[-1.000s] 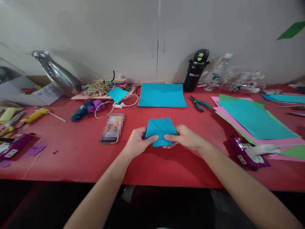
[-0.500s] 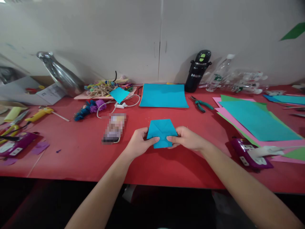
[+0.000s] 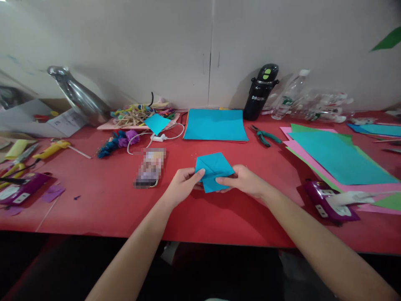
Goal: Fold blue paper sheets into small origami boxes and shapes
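Note:
A small folded sheet of blue paper is held over the red table between my two hands, creases crossing its upper face. My left hand pinches its left side, thumb on top and fingers underneath. On the right, my right hand grips the other side, its thumb pressed on the lower flap. The fingertips below the paper are mostly hidden. Beyond it lies a stack of blue paper sheets, and a phone rests to the left of my left hand.
Green-handled pliers and a black bottle stand right of the stack. Coloured sheets and a purple power strip lie at the right. A steel jug, sticks and a yellow glue gun are leftward.
The folded blue paper has turned slightly and tilts differently between my hands. My left thumb has moved up and left, and my right thumb has slid a little leftward.

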{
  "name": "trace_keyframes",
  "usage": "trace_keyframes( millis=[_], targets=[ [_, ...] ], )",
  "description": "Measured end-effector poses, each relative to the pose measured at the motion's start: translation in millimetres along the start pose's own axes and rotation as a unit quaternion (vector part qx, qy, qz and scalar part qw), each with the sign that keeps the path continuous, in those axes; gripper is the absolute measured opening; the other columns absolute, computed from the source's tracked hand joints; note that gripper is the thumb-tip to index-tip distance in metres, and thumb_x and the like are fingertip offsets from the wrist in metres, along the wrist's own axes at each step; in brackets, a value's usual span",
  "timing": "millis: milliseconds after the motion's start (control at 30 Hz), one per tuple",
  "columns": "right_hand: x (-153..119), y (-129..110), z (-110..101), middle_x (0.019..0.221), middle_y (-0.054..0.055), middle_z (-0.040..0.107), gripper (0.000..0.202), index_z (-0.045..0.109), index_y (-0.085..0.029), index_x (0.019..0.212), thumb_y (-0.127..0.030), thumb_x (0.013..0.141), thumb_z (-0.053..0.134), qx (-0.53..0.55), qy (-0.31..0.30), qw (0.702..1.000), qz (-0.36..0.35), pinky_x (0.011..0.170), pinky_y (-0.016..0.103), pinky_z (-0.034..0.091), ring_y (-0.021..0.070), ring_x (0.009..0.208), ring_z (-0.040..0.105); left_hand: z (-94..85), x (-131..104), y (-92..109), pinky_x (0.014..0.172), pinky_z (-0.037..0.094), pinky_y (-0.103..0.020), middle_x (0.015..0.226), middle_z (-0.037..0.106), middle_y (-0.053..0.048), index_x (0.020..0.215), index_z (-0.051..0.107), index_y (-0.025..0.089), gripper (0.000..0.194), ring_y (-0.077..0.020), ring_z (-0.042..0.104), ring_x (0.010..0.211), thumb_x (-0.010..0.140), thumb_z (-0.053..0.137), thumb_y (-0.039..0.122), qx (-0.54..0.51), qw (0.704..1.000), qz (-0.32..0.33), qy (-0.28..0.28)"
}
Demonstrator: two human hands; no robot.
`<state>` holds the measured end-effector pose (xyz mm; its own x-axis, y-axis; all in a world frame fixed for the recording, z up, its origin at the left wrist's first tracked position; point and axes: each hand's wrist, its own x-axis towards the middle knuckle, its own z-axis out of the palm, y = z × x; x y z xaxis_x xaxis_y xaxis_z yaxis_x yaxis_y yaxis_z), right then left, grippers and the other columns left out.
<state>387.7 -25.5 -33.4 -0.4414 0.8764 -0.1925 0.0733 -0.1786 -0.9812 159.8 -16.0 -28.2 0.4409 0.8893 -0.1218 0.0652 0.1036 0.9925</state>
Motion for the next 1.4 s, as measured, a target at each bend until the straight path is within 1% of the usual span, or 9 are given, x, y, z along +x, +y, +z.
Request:
trace_keyframes(
  millis=[133,267,467,767,900,1100,1233,1300,1400],
  targets=[
    [2.6,3.5,0.0,0.095,0.007,0.075,0.037,0.073,-0.017,0.095,-0.049,0.077,0.078,-0.033,0.060,0.997,-0.037,0.078,0.035,0.058,0.0212,0.084,0.070,-0.2,-0.2,-0.2,0.074,0.062,-0.034,0.079,0.073,-0.005,0.083,0.070,0.015,0.036,-0.0219,0.073,0.080,0.088,0.065,0.051,0.008,1.000,-0.003,-0.013],
    [4.3,7.3,0.1,0.087,0.006,0.074,0.038,0.072,-0.017,0.090,-0.052,0.077,0.077,-0.077,0.088,0.992,-0.044,0.069,0.033,0.056,0.0208,0.075,0.068,-0.1,1.0,-1.3,0.077,0.063,-0.036,0.086,0.076,-0.005,0.096,0.071,0.016,0.031,-0.0212,0.073,0.080,0.089,0.066,0.046,-0.023,0.999,0.012,-0.032],
    [3.6,6.2,1.8,0.088,0.007,0.073,0.038,0.072,-0.017,0.090,-0.053,0.080,0.073,-0.068,0.088,0.992,-0.052,0.071,0.034,0.057,0.0210,0.076,0.068,-3.8,2.1,-5.3,0.087,0.061,-0.043,0.103,0.077,-0.009,0.111,0.070,0.015,0.036,-0.0235,0.074,0.089,0.087,0.070,0.042,-0.059,0.997,0.002,-0.047],
    [1.9,3.9,5.3,0.096,0.008,0.075,0.040,0.073,-0.017,0.101,-0.052,0.081,0.073,-0.059,0.066,0.994,-0.068,0.073,0.037,0.058,0.0244,0.084,0.070,-2.3,-1.4,2.2,0.079,0.061,-0.037,0.112,0.073,-0.013,0.117,0.066,0.016,0.039,-0.0239,0.073,0.092,0.084,0.072,0.036,-0.110,0.993,-0.024,-0.047],
    [1.6,2.3,8.3,0.086,0.005,0.073,0.035,0.072,-0.018,0.093,-0.051,0.080,0.074,-0.093,0.077,0.990,-0.079,0.064,0.031,0.055,0.0207,0.074,0.067,1.9,0.2,0.3,0.084,0.058,-0.039,0.112,0.072,-0.012,0.118,0.063,0.015,0.053,-0.0261,0.070,0.099,0.073,0.083,0.032,-0.046,0.998,0.007,-0.043],
    [3.0,2.1,12.8,0.091,0.005,0.073,0.035,0.070,-0.020,0.096,-0.049,0.078,0.077,-0.044,0.109,0.989,-0.087,0.069,0.032,0.054,0.0200,0.078,0.066,3.9,4.0,-8.4,0.082,0.057,-0.038,0.118,0.066,-0.013,0.136,0.045,0.019,0.079,-0.0272,0.067,0.104,0.069,0.086,0.030,-0.013,0.996,0.068,0.054],
    [5.7,8.6,14.1,0.082,0.006,0.073,0.034,0.072,-0.017,0.084,-0.051,0.078,0.076,0.005,0.101,0.994,-0.046,0.070,0.033,0.056,0.0199,0.074,0.068,4.9,5.4,-13.3,0.083,0.057,-0.038,0.128,0.060,-0.013,0.136,0.042,0.024,0.074,-0.0285,0.063,0.113,0.074,0.083,0.032,0.036,0.986,0.142,0.085],
    [7.1,12.0,13.3,0.080,0.006,0.074,0.034,0.073,-0.016,0.084,-0.050,0.078,0.077,0.025,0.101,0.994,-0.040,0.068,0.033,0.056,0.0195,0.072,0.068,6.8,4.0,-13.0,0.091,0.054,-0.041,0.134,0.054,-0.013,0.131,0.048,0.025,0.064,-0.0309,0.055,0.124,0.076,0.081,0.032,0.125,0.963,0.201,0.126],
    [7.6,13.5,11.6,0.080,0.006,0.074,0.032,0.074,-0.017,0.085,-0.048,0.079,0.077,0.036,0.102,0.992,-0.058,0.070,0.033,0.056,0.0185,0.071,0.067,11.1,-1.3,-8.7,0.105,0.043,-0.049,0.142,0.047,-0.012,0.121,0.060,0.026,0.043,-0.0330,0.044,0.135,0.081,0.076,0.031,0.307,0.892,0.277,0.180]
  ],
)
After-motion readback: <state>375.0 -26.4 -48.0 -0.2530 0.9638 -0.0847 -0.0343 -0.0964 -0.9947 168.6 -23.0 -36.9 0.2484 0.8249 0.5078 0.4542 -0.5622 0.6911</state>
